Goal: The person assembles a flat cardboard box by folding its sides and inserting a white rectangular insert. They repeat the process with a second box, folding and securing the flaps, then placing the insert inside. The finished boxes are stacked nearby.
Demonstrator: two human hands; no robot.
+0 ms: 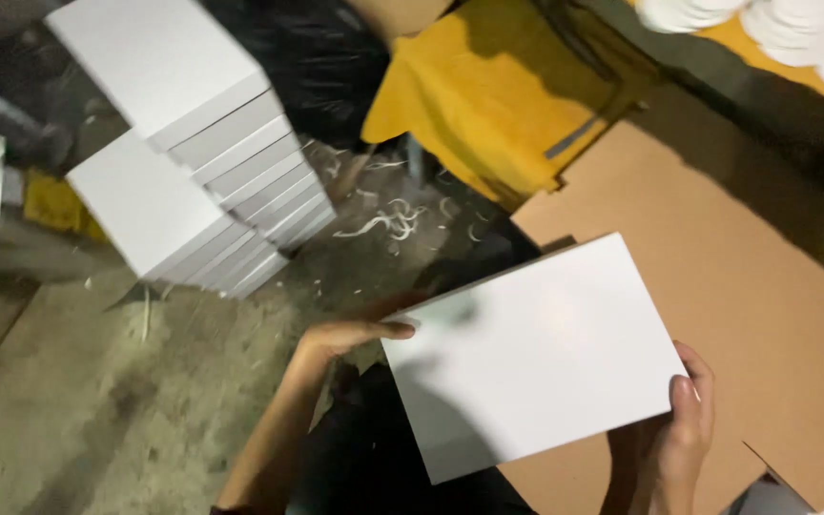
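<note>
A flat white box is held tilted over the edge of a brown cardboard sheet. My left hand grips its left edge with the thumb lying on top. At its lower right corner my right hand grips it, thumb up along the side. Two stacks of the same white boxes stand on the floor at the upper left, one taller and one lower in front of it.
A yellow cloth hangs over something at the top centre, beside a black plastic bag. White paper shavings litter the concrete floor. Round white discs lie at the top right.
</note>
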